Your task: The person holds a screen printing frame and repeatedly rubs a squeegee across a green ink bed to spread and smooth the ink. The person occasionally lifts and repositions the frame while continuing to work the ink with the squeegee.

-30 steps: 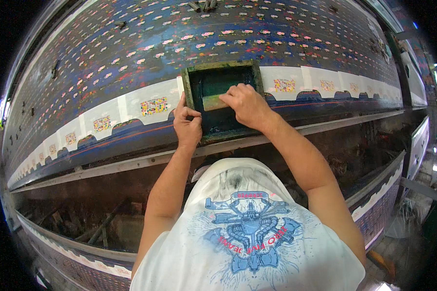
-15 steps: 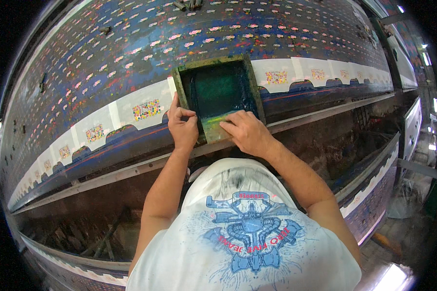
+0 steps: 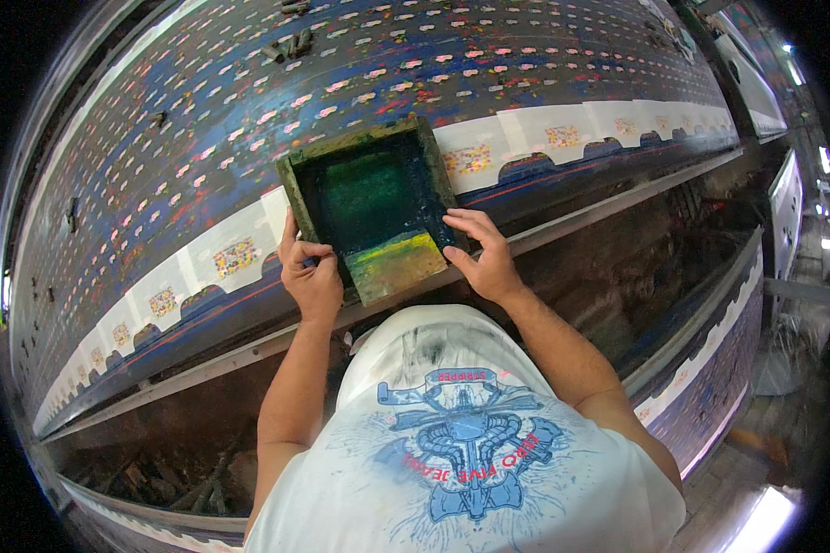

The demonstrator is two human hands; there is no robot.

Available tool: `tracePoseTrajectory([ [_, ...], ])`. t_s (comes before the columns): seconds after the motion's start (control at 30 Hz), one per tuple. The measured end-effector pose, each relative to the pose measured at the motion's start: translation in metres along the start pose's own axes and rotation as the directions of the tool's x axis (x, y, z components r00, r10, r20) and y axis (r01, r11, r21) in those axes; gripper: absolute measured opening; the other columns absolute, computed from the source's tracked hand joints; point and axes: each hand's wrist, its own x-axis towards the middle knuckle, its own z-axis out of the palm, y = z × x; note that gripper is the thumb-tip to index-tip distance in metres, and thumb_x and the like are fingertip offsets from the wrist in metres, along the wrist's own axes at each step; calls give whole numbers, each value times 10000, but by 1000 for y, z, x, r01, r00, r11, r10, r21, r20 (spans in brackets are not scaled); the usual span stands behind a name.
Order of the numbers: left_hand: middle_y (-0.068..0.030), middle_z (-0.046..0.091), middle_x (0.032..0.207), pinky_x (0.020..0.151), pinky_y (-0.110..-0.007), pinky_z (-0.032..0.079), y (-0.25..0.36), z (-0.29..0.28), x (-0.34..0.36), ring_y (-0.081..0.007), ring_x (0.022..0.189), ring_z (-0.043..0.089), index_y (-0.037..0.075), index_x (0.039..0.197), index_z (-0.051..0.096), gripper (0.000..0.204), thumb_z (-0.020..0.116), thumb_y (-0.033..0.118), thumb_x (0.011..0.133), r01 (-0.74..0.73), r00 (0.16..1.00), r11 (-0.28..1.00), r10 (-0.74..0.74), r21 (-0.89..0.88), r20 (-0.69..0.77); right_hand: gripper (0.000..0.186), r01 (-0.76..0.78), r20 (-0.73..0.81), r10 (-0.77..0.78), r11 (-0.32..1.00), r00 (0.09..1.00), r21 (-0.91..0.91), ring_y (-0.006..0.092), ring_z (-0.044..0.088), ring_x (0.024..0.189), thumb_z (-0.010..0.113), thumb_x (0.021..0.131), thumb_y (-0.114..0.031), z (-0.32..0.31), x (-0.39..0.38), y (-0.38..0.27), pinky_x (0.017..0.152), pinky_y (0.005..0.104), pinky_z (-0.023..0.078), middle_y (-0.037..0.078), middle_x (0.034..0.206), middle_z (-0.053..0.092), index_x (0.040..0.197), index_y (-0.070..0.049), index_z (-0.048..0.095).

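Observation:
A small wooden screen-printing frame (image 3: pixel 358 141) with dark green, ink-stained mesh lies tilted over the near edge of the printing table. Across its near end is a flat panel (image 3: pixel 401 264) smeared yellow and green. My left hand (image 3: pixel 312 281) grips the frame's left side, forefinger and thumb drawn together and another finger along the outer wall. On the opposite side, my right hand (image 3: pixel 489 258) holds the right wall near the close corner, its fingers and thumb bent over the rim. Part of that wall is hidden by the fingers.
White fabric pieces (image 3: pixel 235 258) with colourful prints run along the table's near edge on both sides. Dark cylinders (image 3: pixel 290 46) lie farther back on the stained tabletop (image 3: pixel 212 120). A metal rail (image 3: pixel 609 210) borders the table, with a dark trough (image 3: pixel 581 267) below.
The frame has shifted left and toward me, off the printed strip. My right hand has left the yellow-green panel and taken hold of the right side. My left hand has moved along with the frame.

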Motion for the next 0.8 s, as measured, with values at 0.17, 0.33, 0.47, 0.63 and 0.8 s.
tracePoseTrajectory([
  [0.17, -281, 546, 1729, 1311, -529, 335, 17, 86, -9, -415, 1599, 501, 64, 779, 679, 165, 702, -99, 769, 37, 999, 997, -38, -63, -16, 435, 36, -27, -36, 999, 999, -6, 371, 659, 1415, 822, 1019, -186, -69, 7, 42, 1226, 472, 483, 204, 1484, 719, 1406, 2, 756],
  [0.33, -283, 534, 1738, 1317, -486, 341, 8, 160, -26, -404, 1626, 488, 58, 792, 686, 171, 697, -111, 767, 62, 998, 986, -63, -153, -1, 447, 36, -25, -36, 999, 999, 10, 376, 651, 1416, 832, 978, -164, -137, 6, 84, 1228, 483, 479, 185, 1462, 731, 1397, -25, 763],
  [0.47, -292, 515, 1748, 1311, -447, 357, 12, 187, -34, -381, 1606, 525, 47, 795, 679, 174, 710, -118, 751, 115, 993, 976, -114, -186, 20, 429, 40, -2, -40, 999, 999, 35, 391, 647, 1417, 840, 946, -114, -171, 2, 103, 1233, 503, 476, 170, 1455, 736, 1362, -38, 772],
  [0.63, -273, 497, 1767, 1289, -413, 382, 17, 190, -36, -339, 1603, 532, 43, 791, 671, 189, 727, -132, 747, 231, 973, 947, -226, -225, 44, 412, 161, 56, -159, 986, 986, -29, 405, 654, 1390, 849, 906, -53, -192, 10, 101, 1198, 521, 508, 158, 1407, 746, 1312, -42, 778],
  [0.8, -251, 481, 1786, 1326, -414, 337, 22, 191, -37, -340, 1629, 504, 49, 793, 668, 182, 725, -122, 764, 288, 957, 932, -285, -222, 48, 426, 352, 201, -334, 934, 921, -58, 397, 669, 1353, 869, 884, -64, -184, 19, 92, 1179, 544, 530, 152, 1386, 739, 1301, -88, 786],
])
